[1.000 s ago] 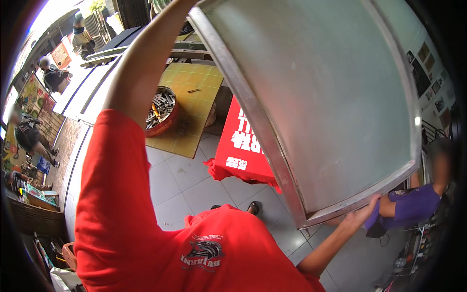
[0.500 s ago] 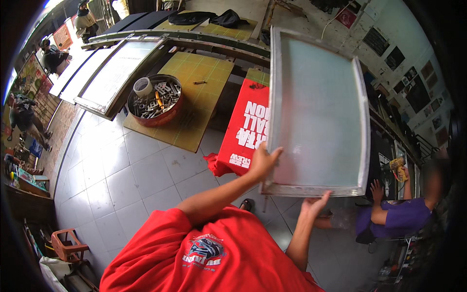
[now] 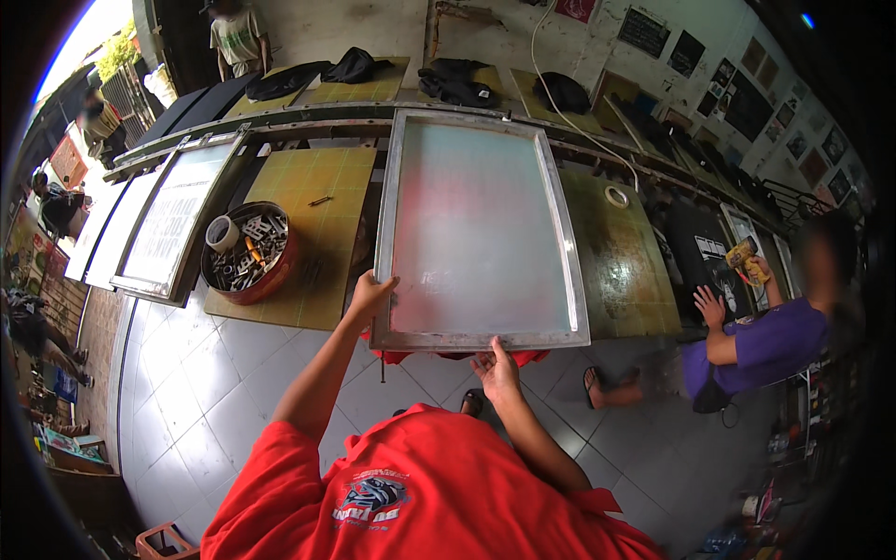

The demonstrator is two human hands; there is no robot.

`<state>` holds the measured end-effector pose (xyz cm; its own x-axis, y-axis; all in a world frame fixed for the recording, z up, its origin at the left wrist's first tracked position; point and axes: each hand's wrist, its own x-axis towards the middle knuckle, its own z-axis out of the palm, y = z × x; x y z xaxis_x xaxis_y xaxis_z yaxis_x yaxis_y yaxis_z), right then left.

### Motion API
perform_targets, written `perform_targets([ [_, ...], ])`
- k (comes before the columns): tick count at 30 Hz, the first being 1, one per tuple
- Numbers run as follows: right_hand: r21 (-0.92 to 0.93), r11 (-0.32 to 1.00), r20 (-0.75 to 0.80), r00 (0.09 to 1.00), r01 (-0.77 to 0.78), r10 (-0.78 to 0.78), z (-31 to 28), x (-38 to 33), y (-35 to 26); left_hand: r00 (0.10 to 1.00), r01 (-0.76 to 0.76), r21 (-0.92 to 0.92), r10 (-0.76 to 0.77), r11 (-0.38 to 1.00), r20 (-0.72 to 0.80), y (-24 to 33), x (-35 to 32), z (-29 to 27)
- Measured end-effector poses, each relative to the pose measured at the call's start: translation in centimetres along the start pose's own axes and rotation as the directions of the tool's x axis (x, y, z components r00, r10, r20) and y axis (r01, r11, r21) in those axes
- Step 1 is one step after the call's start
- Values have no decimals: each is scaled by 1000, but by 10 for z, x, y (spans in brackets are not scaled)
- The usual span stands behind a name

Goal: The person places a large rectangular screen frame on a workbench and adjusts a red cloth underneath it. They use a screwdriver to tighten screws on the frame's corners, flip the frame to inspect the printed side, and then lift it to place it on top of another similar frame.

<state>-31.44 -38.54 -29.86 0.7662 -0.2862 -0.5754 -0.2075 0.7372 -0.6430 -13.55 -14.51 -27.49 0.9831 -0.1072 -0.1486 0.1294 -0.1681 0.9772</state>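
The left hand (image 3: 373, 295) has its fingers clamped on the left rail of a screen-printing frame (image 3: 481, 233), held over red cloth (image 3: 532, 357), right of a yellow board (image 3: 322, 191); the right hand (image 3: 497, 371) seemingly clamps its near rail, fingers partly hidden.

- On my red shirt (image 3: 439, 467) there is white lettering, together with a dark picture.
- On the framed screen (image 3: 179, 217) at my left stand rows of large grey letters.
- On the black cloth (image 3: 689, 243) at my right I see white print, too small for reading.
- On a dark wall sheet (image 3: 644, 31), pale writing, also too small.
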Motion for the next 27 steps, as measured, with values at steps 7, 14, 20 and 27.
perform_targets([
  [7, -77, 997, 18, 999, -28, 29, 7, 22, 3, 999, 27, 72, -25, 997, -34, -20, 32, -1],
  [14, -231, 971, -46, 998, -57, 47, 12, 33, -8, 999, 31, 122, -26, 992, -39, -31, 53, -2],
  [20, -507, 854, 24, 988, -121, 154, 5, 37, -34, 994, 17, 352, 23, 936, -109, -21, 59, -4],
  [27, -572, 790, 62, 949, -219, 308, -4, 44, -54, 976, -9, 611, 139, 792, -165, -33, 66, -6],
])
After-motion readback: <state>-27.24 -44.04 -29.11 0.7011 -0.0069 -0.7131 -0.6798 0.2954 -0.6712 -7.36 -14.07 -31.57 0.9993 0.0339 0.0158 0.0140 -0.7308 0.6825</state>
